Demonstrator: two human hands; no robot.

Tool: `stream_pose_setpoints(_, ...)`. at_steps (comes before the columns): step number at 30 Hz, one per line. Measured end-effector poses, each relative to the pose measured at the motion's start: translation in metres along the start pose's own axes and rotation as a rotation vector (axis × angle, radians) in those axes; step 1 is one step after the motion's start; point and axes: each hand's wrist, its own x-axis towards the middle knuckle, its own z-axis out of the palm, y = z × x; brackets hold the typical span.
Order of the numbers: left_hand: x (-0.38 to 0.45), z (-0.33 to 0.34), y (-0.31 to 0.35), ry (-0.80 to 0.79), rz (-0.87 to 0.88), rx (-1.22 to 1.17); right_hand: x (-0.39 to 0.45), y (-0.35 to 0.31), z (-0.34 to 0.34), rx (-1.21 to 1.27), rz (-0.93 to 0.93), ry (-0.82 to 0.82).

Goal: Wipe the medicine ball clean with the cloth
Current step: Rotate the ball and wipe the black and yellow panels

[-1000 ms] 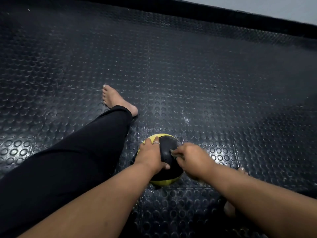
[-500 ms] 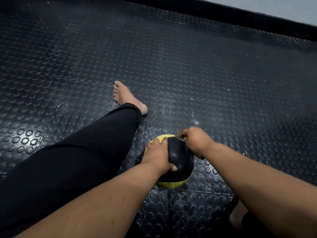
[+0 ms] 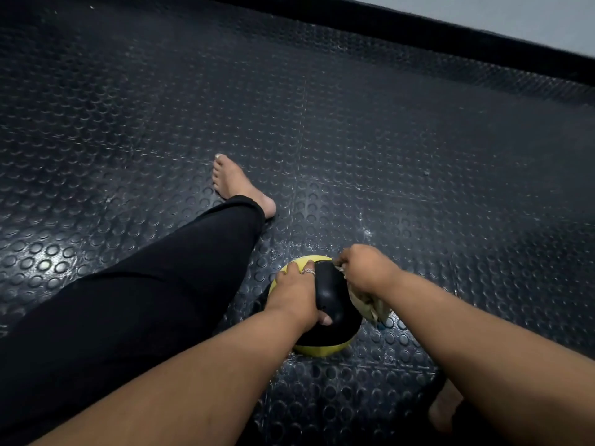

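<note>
Studded rubber floor point(image 3: 386, 140) | medicine ball point(image 3: 335, 304) sitting mid-floor beside my leg point(image 3: 145, 300) | left hand point(image 3: 296, 294) fingers curling over it, bracing | right hand point(image 3: 363, 268) fingers bunching cloth point(image 3: 370, 305) against its right side | risk: ball rolling away if my brace is slackening.

A dark rubber floor point(image 3: 402, 149) with raised round studs carries everything. Near its six o'clock a black-and-yellow medicine ball point(image 3: 328, 326) rests on it; a bare foot point(image 3: 238, 185) lies flat toward eleven o'clock from the ball.
</note>
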Motion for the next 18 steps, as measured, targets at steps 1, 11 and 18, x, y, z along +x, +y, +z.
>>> stream_pose_setpoints(1,-0.001,0.000,0.001,0.000,0.001,-0.003,-0.004,0.001,0.000,-0.007,-0.008,0.008)
stream_pose_setpoints(11,0.000,-0.003,-0.001,-0.019,0.007,-0.003,-0.003,0.004,-0.029,-0.029,0.022,-0.040)
stream_pose_setpoints(18,0.002,-0.003,0.000,-0.019,0.003,0.001,-0.002,-0.008,-0.012,0.008,0.042,-0.042)
